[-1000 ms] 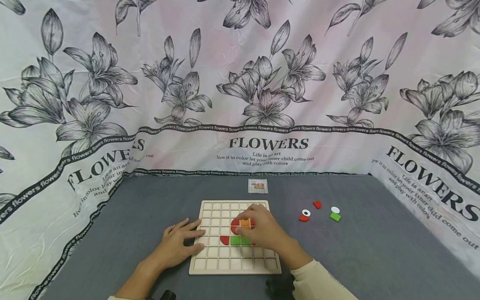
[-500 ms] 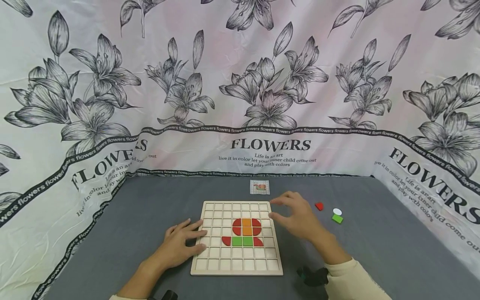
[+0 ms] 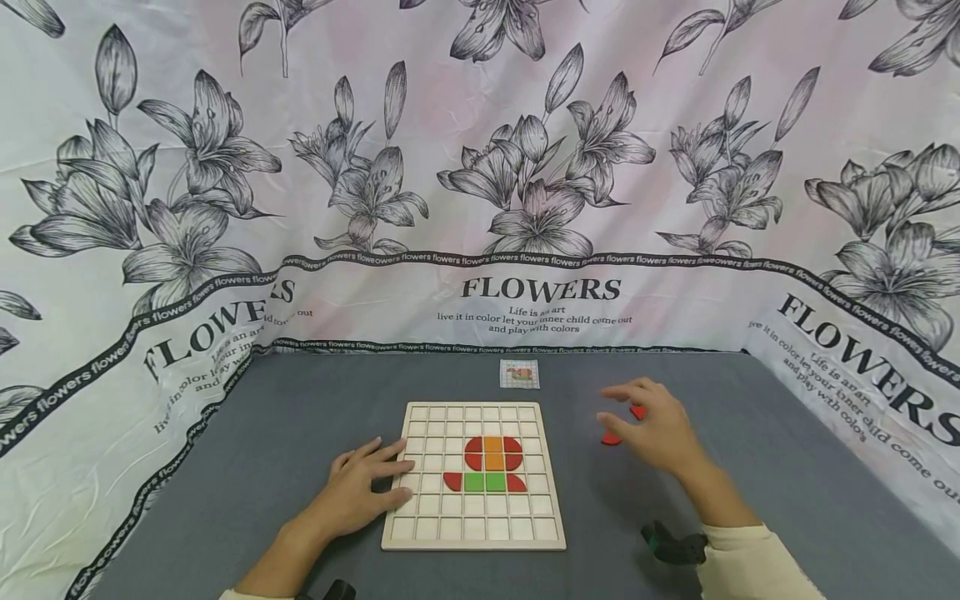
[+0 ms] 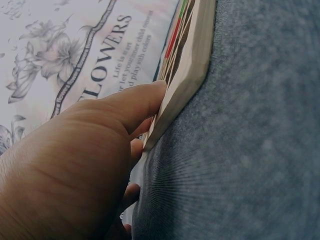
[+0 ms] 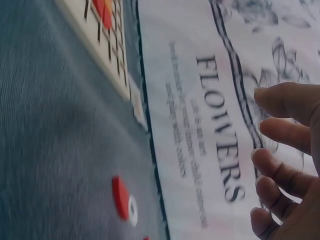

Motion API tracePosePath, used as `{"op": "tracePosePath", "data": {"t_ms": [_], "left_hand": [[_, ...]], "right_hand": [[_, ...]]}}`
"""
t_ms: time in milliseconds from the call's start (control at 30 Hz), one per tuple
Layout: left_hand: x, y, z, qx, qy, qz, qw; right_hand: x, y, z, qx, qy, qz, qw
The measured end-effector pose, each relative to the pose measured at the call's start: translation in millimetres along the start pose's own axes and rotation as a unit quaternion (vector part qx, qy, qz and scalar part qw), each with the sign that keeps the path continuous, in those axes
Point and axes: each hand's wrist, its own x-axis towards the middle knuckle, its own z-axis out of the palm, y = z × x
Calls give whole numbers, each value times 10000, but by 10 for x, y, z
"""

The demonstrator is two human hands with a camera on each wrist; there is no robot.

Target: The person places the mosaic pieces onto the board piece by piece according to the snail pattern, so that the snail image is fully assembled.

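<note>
My left hand [image 3: 360, 492] rests at the left edge of a square wooden grid board [image 3: 423, 507], fingers spread and touching its rim. Set in the grid are orange squares [image 3: 493, 453] between red rounded pieces [image 3: 473, 454]. Below them is a row of green squares [image 3: 484, 482] with a red quarter piece [image 3: 453, 482] at one end. My right hand [image 3: 660, 429] hovers right of the board, thumb and fingers apart, holding nothing. Beneath it lies a red piece [image 3: 611, 438]; the right wrist view shows a white disc with a dark centre [image 5: 132, 210] against it.
Another red piece [image 3: 638, 412] is partly covered by the right hand. A small picture card [image 3: 519, 374] lies behind the board on the grey tabletop [image 3: 315, 400]. A flower-printed cloth [image 3: 540, 300] encloses the table's back and sides.
My right hand has left the board and moved right, over the loose pieces. It now covers the white disc and green piece seen earlier there. The left hand stays at the board's edge.
</note>
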Motion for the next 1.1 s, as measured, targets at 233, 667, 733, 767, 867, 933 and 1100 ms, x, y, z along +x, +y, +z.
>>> {"op": "tracePosePath", "data": {"t_ms": [233, 667, 733, 767, 867, 933, 1100], "left_hand": [[1, 5, 10, -14, -16, -47, 10000], [2, 14, -1, -13, 58, -62, 10000], [2, 9, 1, -21, 23, -85, 10000], [3, 7, 2, -14, 8, -95, 10000], [8, 4, 2, -2, 3, -86, 10000], [12, 5, -1, -5, 18, -61, 10000], [9, 8, -16, 22, 18, -25, 10000]], "right_hand": [[-118, 312, -107, -59, 166, 639, 9978], [-316, 762, -171, -402, 57, 1714, 9844], [-337, 805, -154, -484, -34, 1757, 9833], [-349, 827, -144, -530, -68, 1768, 9828], [-388, 886, -115, -697, -125, 1773, 9816], [-408, 916, -100, -778, -156, 1838, 9798], [-421, 965, -77, -924, -344, 2004, 9747]]}}
